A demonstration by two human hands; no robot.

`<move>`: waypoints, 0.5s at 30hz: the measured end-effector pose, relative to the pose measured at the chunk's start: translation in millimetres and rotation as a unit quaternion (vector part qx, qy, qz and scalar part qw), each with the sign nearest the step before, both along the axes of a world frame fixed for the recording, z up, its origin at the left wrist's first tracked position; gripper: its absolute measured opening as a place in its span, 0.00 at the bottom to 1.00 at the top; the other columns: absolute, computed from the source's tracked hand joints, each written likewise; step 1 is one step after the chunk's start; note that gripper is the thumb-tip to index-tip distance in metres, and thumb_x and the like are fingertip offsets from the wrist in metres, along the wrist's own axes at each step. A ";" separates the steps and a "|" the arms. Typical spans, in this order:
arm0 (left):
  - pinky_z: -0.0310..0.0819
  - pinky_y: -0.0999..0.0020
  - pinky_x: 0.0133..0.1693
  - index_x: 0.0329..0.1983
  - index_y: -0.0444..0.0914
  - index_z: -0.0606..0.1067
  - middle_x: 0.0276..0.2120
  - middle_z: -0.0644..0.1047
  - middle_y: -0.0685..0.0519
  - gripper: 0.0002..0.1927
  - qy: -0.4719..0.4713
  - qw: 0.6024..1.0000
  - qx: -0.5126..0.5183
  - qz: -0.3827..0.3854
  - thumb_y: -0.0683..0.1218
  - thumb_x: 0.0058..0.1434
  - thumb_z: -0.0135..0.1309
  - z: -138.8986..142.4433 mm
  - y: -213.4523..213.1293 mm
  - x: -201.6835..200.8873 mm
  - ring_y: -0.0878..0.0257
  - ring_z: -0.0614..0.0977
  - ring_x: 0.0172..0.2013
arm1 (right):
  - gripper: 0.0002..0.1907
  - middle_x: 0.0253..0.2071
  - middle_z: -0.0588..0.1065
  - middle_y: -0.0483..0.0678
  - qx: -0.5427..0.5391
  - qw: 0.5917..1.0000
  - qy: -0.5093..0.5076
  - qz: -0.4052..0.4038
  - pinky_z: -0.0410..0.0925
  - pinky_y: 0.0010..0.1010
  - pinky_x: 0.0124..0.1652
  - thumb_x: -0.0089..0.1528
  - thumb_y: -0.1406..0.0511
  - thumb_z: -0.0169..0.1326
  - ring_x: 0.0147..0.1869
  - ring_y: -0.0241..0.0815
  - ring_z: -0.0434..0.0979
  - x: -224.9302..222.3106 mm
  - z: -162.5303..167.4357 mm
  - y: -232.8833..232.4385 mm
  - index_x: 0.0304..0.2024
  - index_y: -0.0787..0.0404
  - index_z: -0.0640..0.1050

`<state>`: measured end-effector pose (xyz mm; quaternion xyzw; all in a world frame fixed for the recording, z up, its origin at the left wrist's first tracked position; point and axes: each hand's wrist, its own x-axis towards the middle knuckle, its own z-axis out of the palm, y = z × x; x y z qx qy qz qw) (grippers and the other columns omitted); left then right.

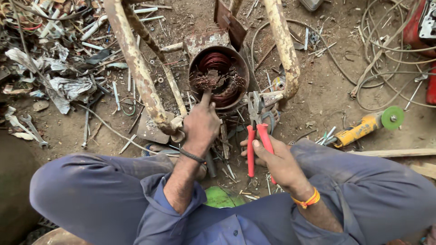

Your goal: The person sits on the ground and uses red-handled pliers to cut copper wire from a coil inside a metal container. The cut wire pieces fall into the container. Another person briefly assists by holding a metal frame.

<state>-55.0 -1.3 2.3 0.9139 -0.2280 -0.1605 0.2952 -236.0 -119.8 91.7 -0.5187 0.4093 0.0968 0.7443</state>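
Note:
A round metal motor housing [219, 76] packed with reddish copper wire windings stands on the dirt ground in front of me. My left hand [201, 123] reaches to its near rim, one finger pointing into the tangled wire. My right hand [275, 159] holds red-handled pliers [257, 131] upright, jaws pointing away, just right of the housing. My legs in blue trousers are crossed below.
A rusty pale metal frame [136, 63] straddles the housing. Scrap paper, rods and a spanner [32, 129] lie at left. A yellow angle grinder [368, 124] with a green disc lies at right, near loose cables [386, 50] and a wooden plank [395, 153].

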 end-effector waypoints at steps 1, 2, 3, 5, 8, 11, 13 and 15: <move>0.75 0.49 0.26 0.62 0.43 0.73 0.27 0.80 0.41 0.20 -0.002 0.999 0.033 -0.011 0.48 0.67 0.50 -0.7 -0.9 0.9 0.44 0.83 0.28 | 0.26 0.53 0.78 0.49 -0.019 1.000 0.021 0.014 0.76 0.36 0.47 0.66 0.58 0.48 0.50 0.40 0.80 -0.4 0.1 -0.6 0.64 0.64 0.70; 0.75 0.53 0.25 0.61 0.43 0.74 0.26 0.81 0.44 0.19 -0.005 0.999 0.039 -0.010 0.49 0.68 0.50 -1.0 -2.4 1.9 0.48 0.83 0.26 | 0.27 0.53 0.78 0.49 -0.036 0.998 0.041 0.028 0.76 0.36 0.46 0.66 0.57 0.48 0.50 0.39 0.80 -0.7 0.2 -1.0 0.64 0.63 0.70; 0.75 0.58 0.24 0.59 0.44 0.75 0.26 0.81 0.46 0.17 -0.007 0.999 0.045 -0.008 0.50 0.69 0.50 -1.3 -3.8 2.5 0.52 0.82 0.24 | 0.27 0.52 0.78 0.48 -0.055 0.997 0.026 0.049 0.75 0.34 0.46 0.66 0.56 0.48 0.49 0.38 0.81 -1.1 0.2 -0.9 0.64 0.63 0.70; 0.75 0.64 0.24 0.54 0.45 0.78 0.26 0.82 0.51 0.13 -0.052 0.998 0.022 -0.008 0.51 0.70 0.52 -2.5 -4.1 5.1 0.59 0.82 0.23 | 0.27 0.50 0.79 0.46 -0.094 0.991 -0.002 0.094 0.75 0.30 0.45 0.67 0.56 0.48 0.48 0.36 0.81 -1.9 0.0 0.5 0.64 0.62 0.69; 0.74 0.70 0.24 0.46 0.45 0.82 0.28 0.83 0.54 0.08 -0.132 0.989 -0.061 -0.003 0.49 0.69 0.55 -7.8 -2.3 9.0 0.65 0.81 0.23 | 0.26 0.38 0.78 0.47 -0.140 0.975 -0.003 0.170 0.72 0.28 0.40 0.68 0.56 0.49 0.41 0.34 0.77 -4.0 -1.1 5.8 0.63 0.62 0.73; 0.72 0.69 0.22 0.42 0.42 0.83 0.26 0.82 0.54 0.06 -0.132 0.988 -0.081 0.011 0.47 0.68 0.58 -15.8 -3.6 12.5 0.65 0.79 0.21 | 0.25 0.34 0.78 0.44 -0.172 0.965 0.002 0.196 0.72 0.27 0.38 0.66 0.56 0.50 0.38 0.32 0.77 -5.5 -5.0 12.0 0.61 0.62 0.73; 0.69 0.66 0.21 0.40 0.41 0.83 0.24 0.82 0.54 0.06 -0.134 0.990 -0.050 0.014 0.45 0.68 0.58 -19.3 -7.5 15.3 0.64 0.78 0.19 | 0.23 0.33 0.78 0.44 -0.178 0.962 0.021 0.208 0.72 0.29 0.36 0.66 0.56 0.51 0.37 0.33 0.77 -3.1 -10.5 14.9 0.57 0.63 0.75; 0.70 0.67 0.22 0.39 0.41 0.83 0.26 0.82 0.53 0.05 -0.163 0.983 -0.079 0.028 0.44 0.67 0.58 -18.2 -11.1 15.8 0.65 0.79 0.21 | 0.21 0.33 0.78 0.44 -0.178 0.961 0.026 0.210 0.73 0.30 0.36 0.66 0.56 0.51 0.36 0.33 0.78 2.9 -17.6 16.4 0.54 0.65 0.75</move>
